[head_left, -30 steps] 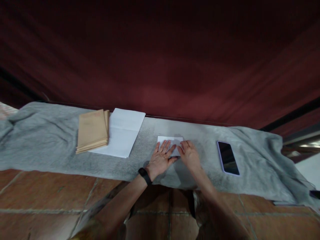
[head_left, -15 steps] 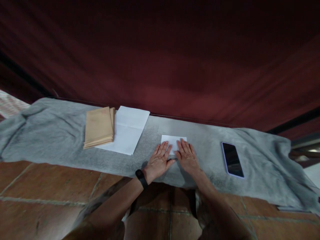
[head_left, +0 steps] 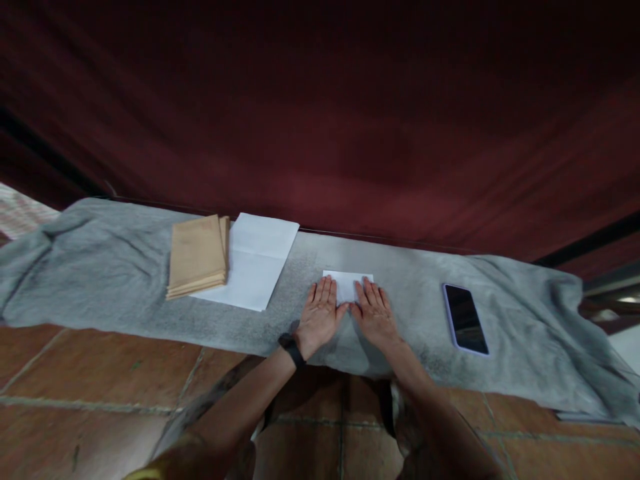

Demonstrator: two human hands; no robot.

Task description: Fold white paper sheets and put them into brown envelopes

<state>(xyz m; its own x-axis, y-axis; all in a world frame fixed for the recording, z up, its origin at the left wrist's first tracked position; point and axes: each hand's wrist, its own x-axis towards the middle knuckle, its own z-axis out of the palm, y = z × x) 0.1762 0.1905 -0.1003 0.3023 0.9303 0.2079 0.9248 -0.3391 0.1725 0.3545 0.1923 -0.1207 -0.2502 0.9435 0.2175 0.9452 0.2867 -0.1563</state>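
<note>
A small white folded sheet of paper lies flat on the grey cloth. My left hand rests flat on its left part, fingers stretched out and pointing away from me. On the paper's right part lies my right hand, also flat with its fingers extended. The two thumbs nearly meet at the near edge of the paper. Between the hands, the middle of the paper and its far edge show; the rest is covered. A dark band is around my left wrist.
To the left, a stack of brown envelopes partly covers larger white sheets. A phone in a lilac case lies on the right. The grey cloth covers a long narrow surface. Behind it hangs dark red fabric; tiled floor is below.
My right hand has gone from bent fingers at the paper's right side to lying flat on it. My left hand has shifted slightly upward on the paper. The view has turned a little.
</note>
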